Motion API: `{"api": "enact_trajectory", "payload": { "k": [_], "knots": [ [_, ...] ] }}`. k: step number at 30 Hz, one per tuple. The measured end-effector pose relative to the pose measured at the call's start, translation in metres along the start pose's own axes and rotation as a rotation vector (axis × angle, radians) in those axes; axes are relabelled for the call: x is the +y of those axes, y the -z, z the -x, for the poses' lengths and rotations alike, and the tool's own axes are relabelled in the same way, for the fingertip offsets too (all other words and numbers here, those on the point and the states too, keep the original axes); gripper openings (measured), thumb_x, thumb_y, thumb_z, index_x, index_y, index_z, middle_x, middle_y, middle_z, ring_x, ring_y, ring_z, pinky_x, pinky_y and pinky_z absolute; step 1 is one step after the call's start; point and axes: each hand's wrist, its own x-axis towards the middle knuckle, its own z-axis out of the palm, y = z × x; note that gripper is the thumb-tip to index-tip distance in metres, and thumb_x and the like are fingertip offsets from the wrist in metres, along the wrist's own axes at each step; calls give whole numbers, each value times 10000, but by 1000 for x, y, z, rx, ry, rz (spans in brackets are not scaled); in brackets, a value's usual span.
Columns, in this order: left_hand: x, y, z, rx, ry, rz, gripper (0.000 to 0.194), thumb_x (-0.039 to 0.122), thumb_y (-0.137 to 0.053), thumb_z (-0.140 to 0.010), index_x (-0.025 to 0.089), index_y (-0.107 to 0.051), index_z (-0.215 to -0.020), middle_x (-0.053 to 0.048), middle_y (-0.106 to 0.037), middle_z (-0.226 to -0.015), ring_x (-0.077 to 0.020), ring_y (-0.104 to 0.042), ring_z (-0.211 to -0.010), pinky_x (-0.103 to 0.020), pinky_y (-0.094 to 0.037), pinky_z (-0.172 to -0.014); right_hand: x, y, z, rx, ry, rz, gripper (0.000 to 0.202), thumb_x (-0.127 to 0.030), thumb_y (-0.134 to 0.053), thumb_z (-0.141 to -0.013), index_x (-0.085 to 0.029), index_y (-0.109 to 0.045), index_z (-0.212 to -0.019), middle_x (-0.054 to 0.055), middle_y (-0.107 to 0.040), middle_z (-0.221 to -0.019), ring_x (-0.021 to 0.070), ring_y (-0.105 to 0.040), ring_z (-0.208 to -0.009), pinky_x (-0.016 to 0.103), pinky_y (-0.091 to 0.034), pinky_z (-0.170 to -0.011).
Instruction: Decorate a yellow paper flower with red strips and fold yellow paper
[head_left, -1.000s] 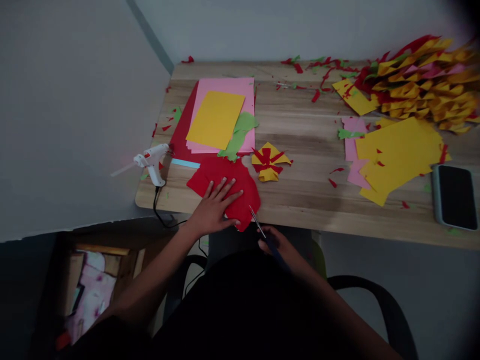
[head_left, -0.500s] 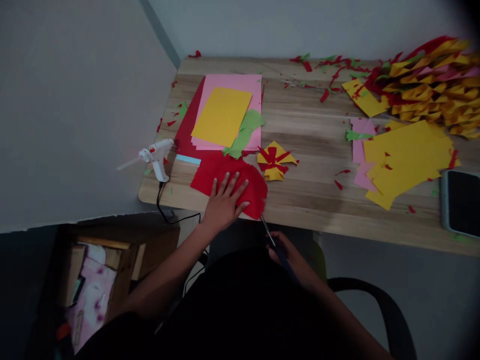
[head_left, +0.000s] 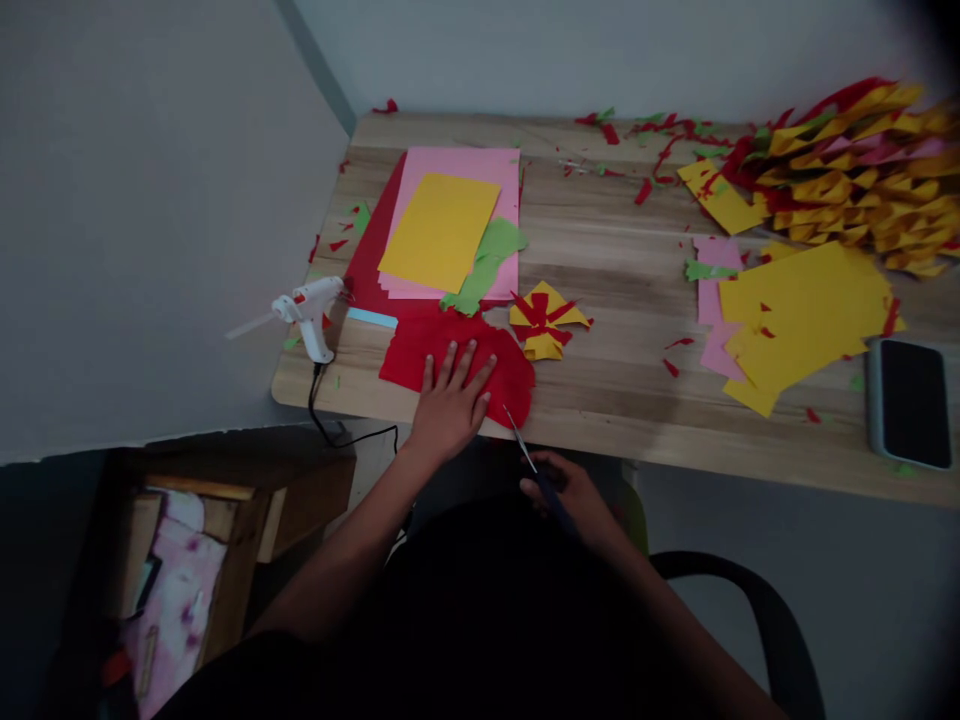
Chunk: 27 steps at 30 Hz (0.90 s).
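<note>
My left hand (head_left: 452,405) lies flat with spread fingers on a piece of red paper (head_left: 409,350) at the table's front edge. My right hand (head_left: 574,492), just off that edge, is closed round the dark handles of a pair of scissors (head_left: 523,447). The blades point up and left, their tip over the red paper's lower right part. Just right of the red paper lies a yellow paper shape with red strips (head_left: 544,312). Behind it is a torn green piece (head_left: 491,262) on pink sheets (head_left: 457,160) with a yellow sheet (head_left: 441,228) on top.
A white glue gun (head_left: 311,310) stands at the left edge, its black cord (head_left: 319,420) hanging off the table (head_left: 615,390). Cut yellow sheets (head_left: 814,310), a phone (head_left: 911,400) and a folded-paper piece (head_left: 862,190) lie to the right. Below left is an open drawer (head_left: 232,590).
The scissors have moved up and left, from the red paper's lower right corner to over its surface. My left hand stays flat on the paper. The whole view has shifted slightly.
</note>
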Motion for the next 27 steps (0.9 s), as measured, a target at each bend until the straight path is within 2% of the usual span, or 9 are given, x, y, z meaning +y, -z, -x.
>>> {"api": "enact_trajectory", "payload": {
  "k": [4, 10, 16, 20, 23, 27],
  "knots": [
    [1, 1, -1, -4, 6, 4, 567, 342, -380, -1011, 299, -313, -1573, -46, -189, -1681, -305, -133, -1558, -580, -99, -1249, 1, -3, 3, 36, -17, 17, 542, -578, -754, -664, -205, -572, -1013, -49, -525, -684, 101, -463, -514, 260, -392, -490],
    [-2, 1, 1, -11, -20, 46, 596, 332, -415, -990, 299, -307, -1576, -43, -175, -1684, -312, -114, -1561, -587, -87, -1247, 0, -7, 8, 27, 92, 26, 501, -579, -722, -734, -220, -545, -1034, 22, -591, -878, 158, -558, -787, 305, -463, -710],
    [-7, 8, 2, -72, -72, 89, 674, 295, -463, -946, 257, -269, -1590, -39, -200, -1678, -279, -116, -1564, -538, -59, -1265, 0, -5, 2, -76, 19, -43, 599, -647, -753, -680, -215, -543, -1037, -10, -552, -798, 131, -515, -680, 273, -439, -599],
    [-10, 14, 3, -123, -95, 132, 652, 266, -417, -951, 242, -274, -1586, -28, -234, -1669, -247, -153, -1558, -510, -76, -1269, -10, 0, 1, -79, -32, -26, 592, -613, -777, -664, -205, -562, -1035, -50, -523, -710, 98, -495, -593, 246, -431, -542],
    [-12, 17, 3, -140, -108, 166, 641, 218, -373, -950, 235, -279, -1583, -18, -251, -1664, -232, -167, -1555, -502, -86, -1268, -16, 7, 1, -148, -86, 38, 565, -574, -806, -637, -203, -590, -1005, -60, -531, -688, 82, -496, -528, 223, -405, -468],
    [-15, 17, 1, -154, -132, 169, 653, 170, -381, -920, 249, -330, -1566, 4, -245, -1664, -229, -175, -1552, -486, -117, -1264, -16, 13, 0, -186, -65, 75, 514, -550, -803, -649, -204, -598, -968, -72, -520, -657, 66, -470, -474, 210, -383, -426]
  ]
}}
